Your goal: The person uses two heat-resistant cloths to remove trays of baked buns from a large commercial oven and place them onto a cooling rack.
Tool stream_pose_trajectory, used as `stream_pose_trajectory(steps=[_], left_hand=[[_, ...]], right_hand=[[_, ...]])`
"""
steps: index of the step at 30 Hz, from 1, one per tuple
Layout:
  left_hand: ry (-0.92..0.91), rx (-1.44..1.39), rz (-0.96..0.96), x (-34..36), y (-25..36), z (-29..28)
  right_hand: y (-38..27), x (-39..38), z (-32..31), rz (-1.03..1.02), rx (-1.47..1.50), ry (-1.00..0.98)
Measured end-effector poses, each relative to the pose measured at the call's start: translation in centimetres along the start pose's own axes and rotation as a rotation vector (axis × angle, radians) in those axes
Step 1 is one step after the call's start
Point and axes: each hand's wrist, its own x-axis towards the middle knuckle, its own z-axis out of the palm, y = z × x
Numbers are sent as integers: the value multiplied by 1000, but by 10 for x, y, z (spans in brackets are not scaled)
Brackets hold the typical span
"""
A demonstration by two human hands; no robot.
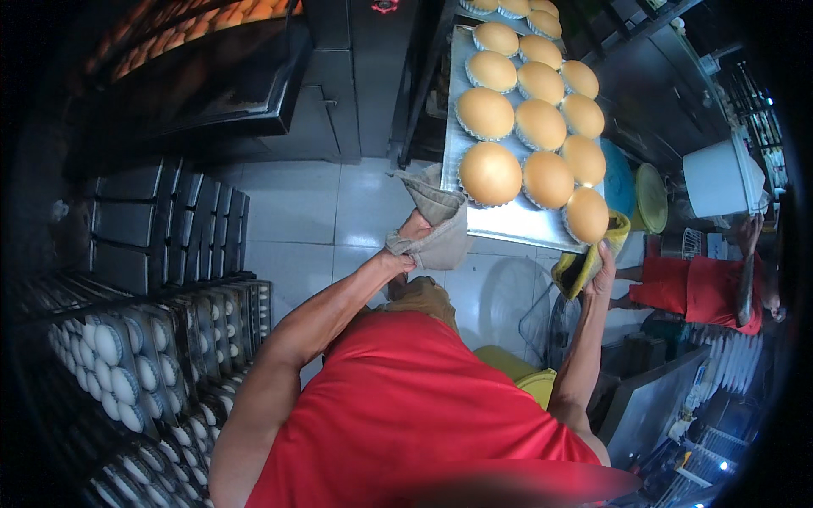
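Observation:
A metal baking tray (pixel 517 227) extends away from me, bearing several round golden buns (pixel 489 173) in fluted liners. At its near left corner, my left hand (pixel 413 235) is closed around a folded grey cloth (pixel 442 237), gripping the tray through it. The cloth hides most of those fingers. On the near right corner, my right hand (pixel 603 269) grips the tray with a yellow and black cloth (pixel 584 264). The tray's far end lies between dark metal frame parts, and I cannot tell whether it rests on them.
An oven (pixel 195 93) with a lit interior and browned buns stands far left. At the left, racked trays hold pale buns in liners (pixel 106 364). A person in red (pixel 694 288) is at the right, near a white bucket (pixel 720 182). A fan (pixel 525 305) stands between us.

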Motion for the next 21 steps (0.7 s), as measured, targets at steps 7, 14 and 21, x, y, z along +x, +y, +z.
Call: stream_pose_trajectory(steps=[7, 14, 21], left_hand=[[-43, 78, 78, 61, 16, 3], [263, -208, -168, 127, 48, -2], [235, -93, 14, 215, 70, -33]], right_hand=[[2, 82, 8, 109, 27, -99], [6, 162, 28, 97, 55, -116], [-9, 243, 61, 120, 115, -113]])
